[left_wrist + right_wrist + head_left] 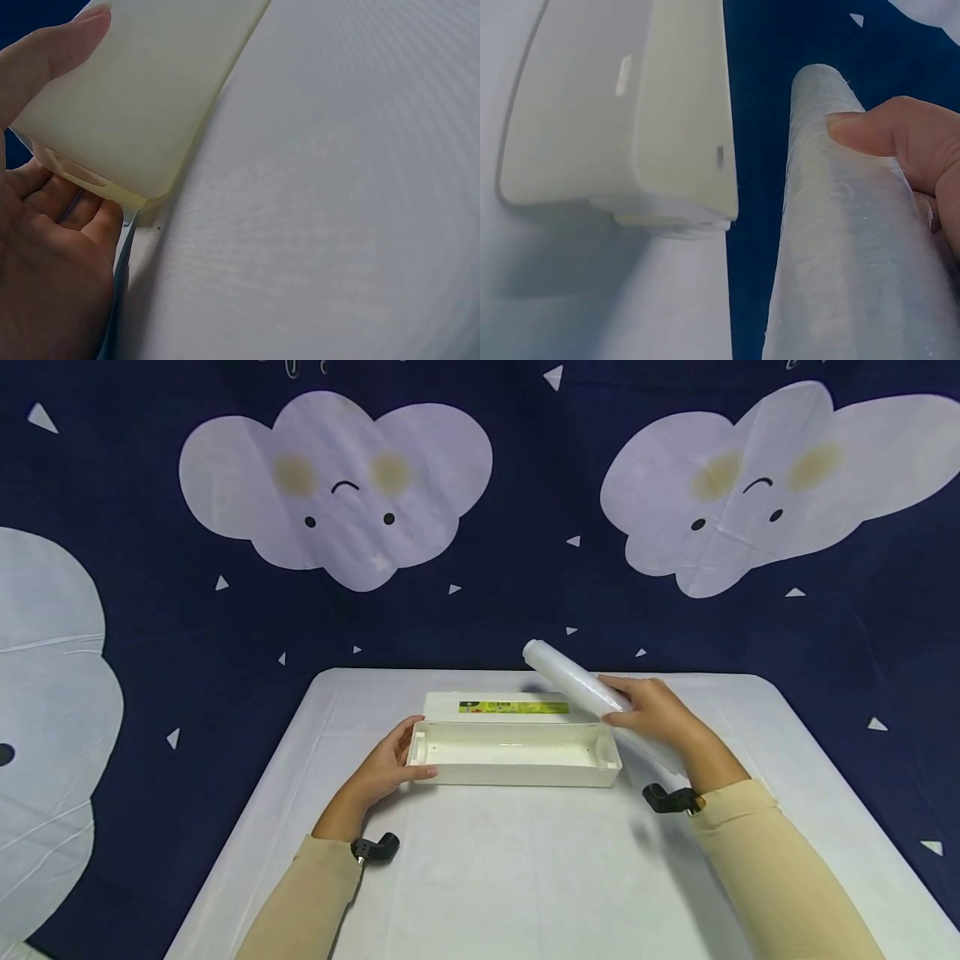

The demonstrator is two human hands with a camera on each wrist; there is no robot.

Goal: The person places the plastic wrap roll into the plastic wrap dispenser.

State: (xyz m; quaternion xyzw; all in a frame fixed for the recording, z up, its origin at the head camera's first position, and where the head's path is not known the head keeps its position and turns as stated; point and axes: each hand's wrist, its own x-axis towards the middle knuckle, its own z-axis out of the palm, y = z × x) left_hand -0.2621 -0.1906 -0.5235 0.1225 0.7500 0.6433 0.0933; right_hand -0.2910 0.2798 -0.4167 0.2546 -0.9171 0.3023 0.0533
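Gripped between thumb and fingers, a long, translucent white roll of plastic film point(573, 675) is held in the right hand point(652, 714), slanting above the table to the right of the box, its far end pointing up and to the left. At the table's far half sits that box, a shallow, rectangular, off-white plastic container point(517, 775), open side up. Closed around its left end is the left hand point(386, 764), thumb along the front wall, fingers at the end wall. Just behind the box is a white lid-like panel point(442, 706) bearing a yellow-green printed label point(513, 707); whether it is joined on is unclear. White covering spreads over the table point(480, 877). Beyond hangs a navy fabric backdrop point(517, 610) printed with upside-down smiling clouds point(337, 452) and small white triangles.
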